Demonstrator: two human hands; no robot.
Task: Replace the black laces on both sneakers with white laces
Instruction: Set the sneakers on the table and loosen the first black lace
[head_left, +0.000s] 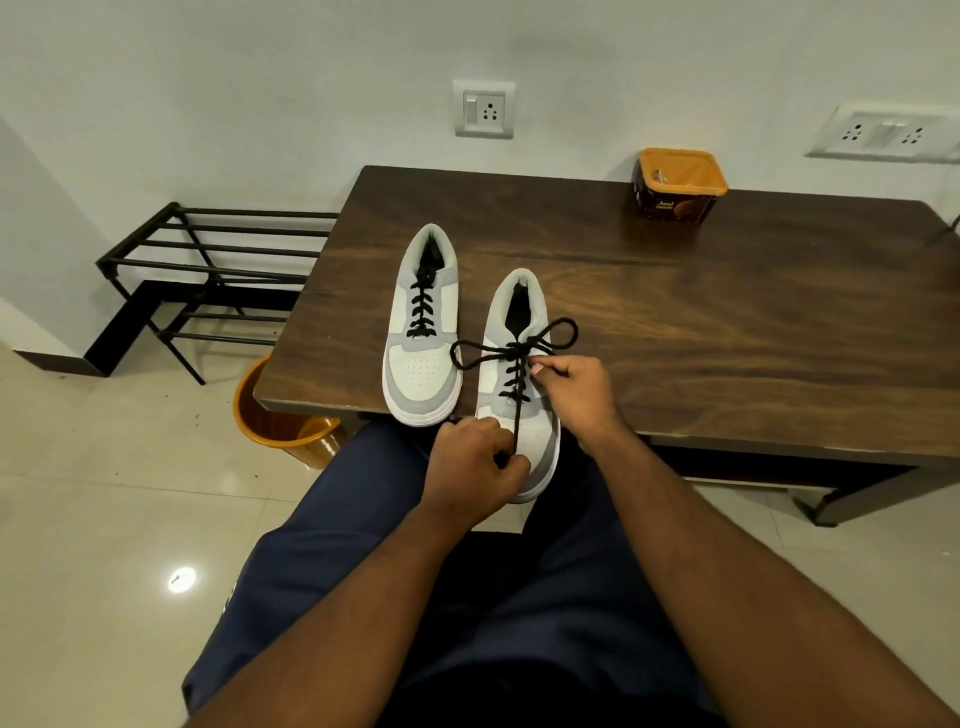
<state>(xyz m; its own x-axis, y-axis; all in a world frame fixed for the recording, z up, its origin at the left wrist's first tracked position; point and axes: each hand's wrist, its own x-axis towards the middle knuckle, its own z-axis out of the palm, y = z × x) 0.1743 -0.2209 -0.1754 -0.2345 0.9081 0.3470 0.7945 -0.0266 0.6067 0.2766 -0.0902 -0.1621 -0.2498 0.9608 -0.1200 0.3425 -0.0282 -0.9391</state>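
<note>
Dark brown wood-grain table (675, 291) carries two white-and-grey low-top sneakers, toes toward the near edge. Left sneaker (422, 358) stands near the table's near left corner, its black lace (422, 306) threaded through and tucked in, toe at the edge. Right sneaker (519, 395) sits just beside it, toe hanging past the near edge over the lap in dark blue trousers (332, 545). Its black lace (511, 351) is tied in a bow, loops spread left and right. Left hand (475, 467) pinches one lace end at the toe, strand running taut up to the bow. Right hand (576, 389) pinches the lace beside the eyelets. Orange-rimmed brown tub (678, 184) at far edge. Orange bucket (280, 415) on floor under left corner; black metal rack (208, 270) beyond.
</note>
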